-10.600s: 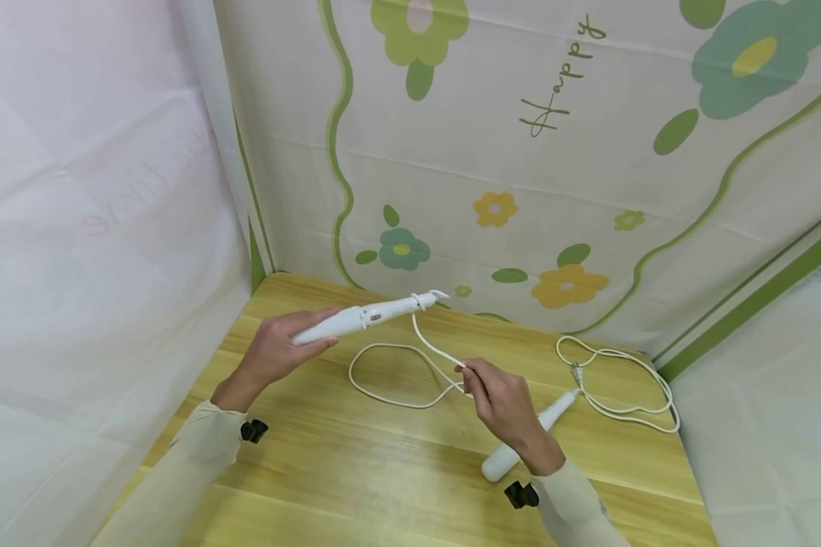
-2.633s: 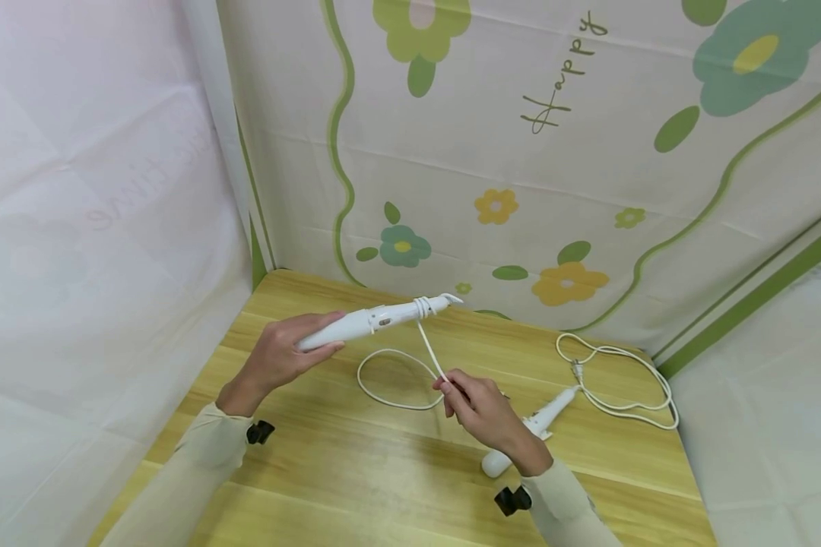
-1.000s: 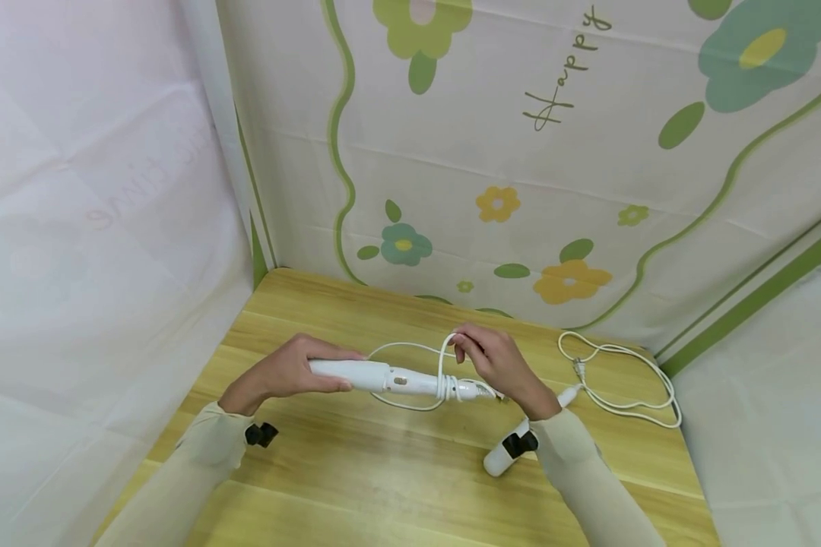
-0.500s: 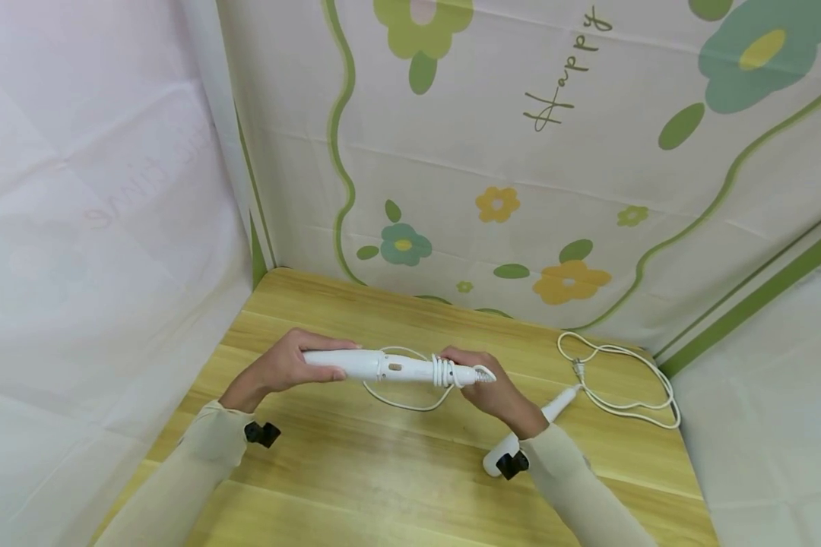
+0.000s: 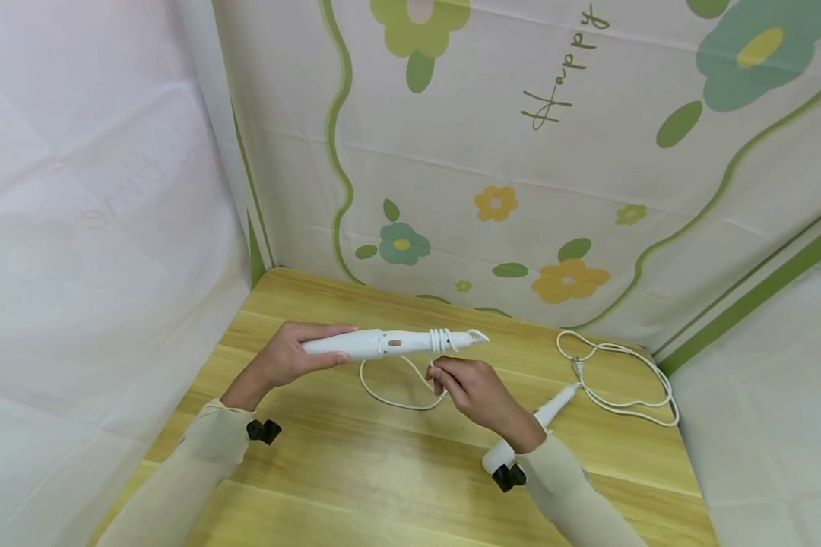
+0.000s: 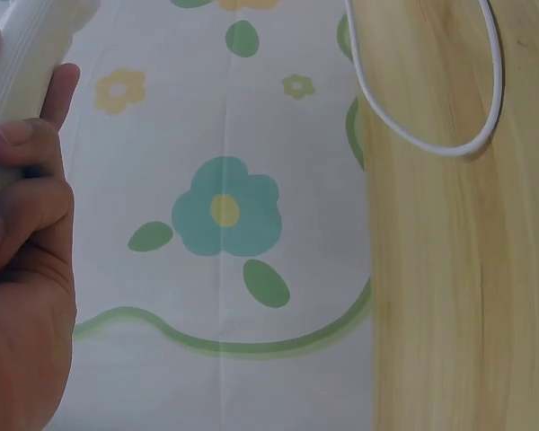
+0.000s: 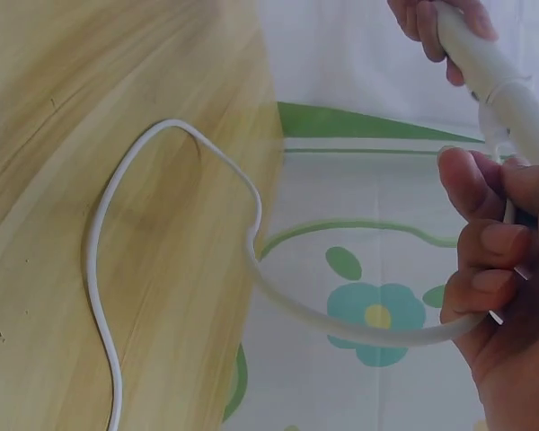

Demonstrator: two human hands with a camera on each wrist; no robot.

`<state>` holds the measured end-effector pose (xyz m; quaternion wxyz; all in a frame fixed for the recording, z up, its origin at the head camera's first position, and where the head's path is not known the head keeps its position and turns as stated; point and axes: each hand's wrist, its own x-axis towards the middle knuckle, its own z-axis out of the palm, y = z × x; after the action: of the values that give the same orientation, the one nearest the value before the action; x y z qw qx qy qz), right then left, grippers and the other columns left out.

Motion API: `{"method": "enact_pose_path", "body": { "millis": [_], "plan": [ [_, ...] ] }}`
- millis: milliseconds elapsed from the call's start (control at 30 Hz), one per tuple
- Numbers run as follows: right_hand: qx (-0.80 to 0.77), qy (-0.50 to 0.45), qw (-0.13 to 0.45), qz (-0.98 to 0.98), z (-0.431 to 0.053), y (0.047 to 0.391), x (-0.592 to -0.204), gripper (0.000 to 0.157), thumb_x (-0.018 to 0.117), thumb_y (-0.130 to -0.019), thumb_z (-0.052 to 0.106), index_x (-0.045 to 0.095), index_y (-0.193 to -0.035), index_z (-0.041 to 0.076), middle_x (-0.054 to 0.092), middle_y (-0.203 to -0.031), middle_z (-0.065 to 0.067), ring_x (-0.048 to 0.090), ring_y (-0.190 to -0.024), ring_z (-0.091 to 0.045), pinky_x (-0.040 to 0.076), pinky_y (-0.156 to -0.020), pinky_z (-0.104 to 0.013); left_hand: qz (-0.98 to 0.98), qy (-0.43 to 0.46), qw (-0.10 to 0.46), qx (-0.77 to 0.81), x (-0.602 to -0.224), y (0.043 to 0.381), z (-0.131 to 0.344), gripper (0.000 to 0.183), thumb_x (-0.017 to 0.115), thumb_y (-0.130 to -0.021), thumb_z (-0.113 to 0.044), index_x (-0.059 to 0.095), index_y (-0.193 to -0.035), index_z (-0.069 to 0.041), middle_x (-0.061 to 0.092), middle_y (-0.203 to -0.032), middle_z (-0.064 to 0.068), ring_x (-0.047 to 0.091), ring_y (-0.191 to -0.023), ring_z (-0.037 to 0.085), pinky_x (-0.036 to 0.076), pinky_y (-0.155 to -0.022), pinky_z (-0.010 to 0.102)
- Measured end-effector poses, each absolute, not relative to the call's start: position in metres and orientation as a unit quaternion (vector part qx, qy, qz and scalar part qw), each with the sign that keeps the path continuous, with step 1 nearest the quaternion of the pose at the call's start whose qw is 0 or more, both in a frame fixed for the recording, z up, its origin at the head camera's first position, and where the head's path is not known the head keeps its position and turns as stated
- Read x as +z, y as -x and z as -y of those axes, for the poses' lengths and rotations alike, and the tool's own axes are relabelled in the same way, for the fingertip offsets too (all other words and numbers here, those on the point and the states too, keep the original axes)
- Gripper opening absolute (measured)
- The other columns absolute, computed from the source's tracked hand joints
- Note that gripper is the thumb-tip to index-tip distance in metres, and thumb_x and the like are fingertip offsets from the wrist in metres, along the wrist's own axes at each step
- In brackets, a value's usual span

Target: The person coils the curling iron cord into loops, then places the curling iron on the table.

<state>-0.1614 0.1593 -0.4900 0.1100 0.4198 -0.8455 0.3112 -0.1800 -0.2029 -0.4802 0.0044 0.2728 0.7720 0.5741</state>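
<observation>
My left hand (image 5: 283, 355) grips the thick end of a white wand-shaped electric appliance (image 5: 359, 344), which has a small slide switch and points right above the table. Several turns of its white power cord (image 5: 441, 339) circle the narrow part, close to the spring-like cord exit at the tip. Just below these turns, my right hand (image 5: 475, 391) pinches the cord. In the right wrist view, the cord (image 7: 368, 334) runs through the curled fingers (image 7: 485, 242) and loops down to the table. The left wrist view shows curled left fingers around the appliance's ridged body (image 6: 22, 67).
A second white appliance (image 5: 554, 406) lies on the wooden table (image 5: 356, 471), partly behind the right forearm. Its cord (image 5: 676, 414) is coiled at the right back, with a plug (image 5: 578, 366). Flower-printed cloth walls (image 5: 438, 152) border the table.
Over these frames the cord round the appliance went from one turn to several. In the last half second, my right hand came from behind the appliance to below it, and the appliance rose slightly.
</observation>
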Motion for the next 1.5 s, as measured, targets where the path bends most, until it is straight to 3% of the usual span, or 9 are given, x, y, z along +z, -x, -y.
{"method": "enact_pose_path", "body": {
  "millis": [267,500,700,800,1067,1333,1500],
  "plan": [
    [0.295,-0.415,0.125,0.852,-0.157,0.156,-0.485,0.018,0.065,-0.108,0.003,0.073,-0.099,0.016,0.069,-0.075,0.011,0.06,-0.067,0.005,0.051,-0.064,-0.019,-0.787,-0.296,-0.036,0.54,-0.482,0.18,0.199,0.044,0.088,-0.091,-0.005,0.078,-0.134,-0.007,0.079,-0.13,0.014,0.072,-0.09,0.014,0.06,-0.076,0.03],
    [0.318,-0.382,0.105,0.862,-0.155,0.154,-0.485,0.02,0.06,-0.111,0.003,0.074,-0.101,0.013,0.073,-0.079,0.009,0.044,-0.059,0.009,0.046,-0.06,-0.019,-0.784,-0.327,-0.097,0.519,-0.486,0.182,0.197,0.047,0.09,-0.086,-0.001,0.08,-0.132,-0.007,0.081,-0.123,0.016,0.073,-0.089,0.012,0.06,-0.072,0.028],
    [0.341,-0.337,0.068,0.875,-0.154,0.15,-0.493,0.022,0.054,-0.115,0.009,0.075,-0.119,0.006,0.071,-0.079,0.007,0.031,-0.056,0.008,0.039,-0.055,-0.02,-0.784,-0.351,-0.163,0.485,-0.488,0.184,0.194,0.049,0.092,-0.081,0.002,0.081,-0.128,-0.006,0.083,-0.118,0.015,0.075,-0.089,0.012,0.059,-0.071,0.023],
    [0.344,-0.33,0.068,0.876,-0.155,0.15,-0.498,0.023,0.054,-0.115,0.008,0.075,-0.123,0.004,0.07,-0.079,0.007,0.033,-0.057,0.008,0.04,-0.055,-0.02,-0.788,-0.337,-0.171,0.487,-0.489,0.184,0.195,0.05,0.093,-0.081,0.002,0.081,-0.128,-0.007,0.083,-0.118,0.015,0.074,-0.088,0.01,0.059,-0.07,0.021],
    [0.342,-0.321,0.092,0.878,-0.156,0.15,-0.5,0.02,0.055,-0.114,0.007,0.075,-0.116,0.007,0.069,-0.079,0.007,0.037,-0.057,0.007,0.037,-0.051,-0.019,-0.794,-0.309,-0.214,0.477,-0.487,0.19,0.202,0.052,0.094,-0.079,0.002,0.082,-0.128,-0.009,0.083,-0.118,0.013,0.076,-0.094,0.011,0.057,-0.077,0.015],
    [0.314,-0.334,0.139,0.878,-0.158,0.154,-0.493,0.016,0.06,-0.11,0.003,0.075,-0.111,0.01,0.07,-0.077,0.008,0.042,-0.058,0.007,0.036,-0.052,-0.017,-0.792,-0.307,-0.242,0.468,-0.489,0.195,0.205,0.054,0.094,-0.076,0.004,0.082,-0.127,-0.008,0.083,-0.115,0.014,0.076,-0.091,0.01,0.054,-0.075,0.013],
    [0.281,-0.385,0.2,0.856,-0.161,0.162,-0.49,0.014,0.066,-0.106,0.001,0.074,-0.106,0.012,0.072,-0.08,0.009,0.061,-0.065,0.001,0.05,-0.057,-0.02,-0.804,-0.307,-0.244,0.448,-0.489,0.194,0.201,0.053,0.095,-0.078,0.0,0.082,-0.128,-0.009,0.083,-0.117,0.013,0.079,-0.092,0.018,0.056,-0.078,0.014]
  ]
}}
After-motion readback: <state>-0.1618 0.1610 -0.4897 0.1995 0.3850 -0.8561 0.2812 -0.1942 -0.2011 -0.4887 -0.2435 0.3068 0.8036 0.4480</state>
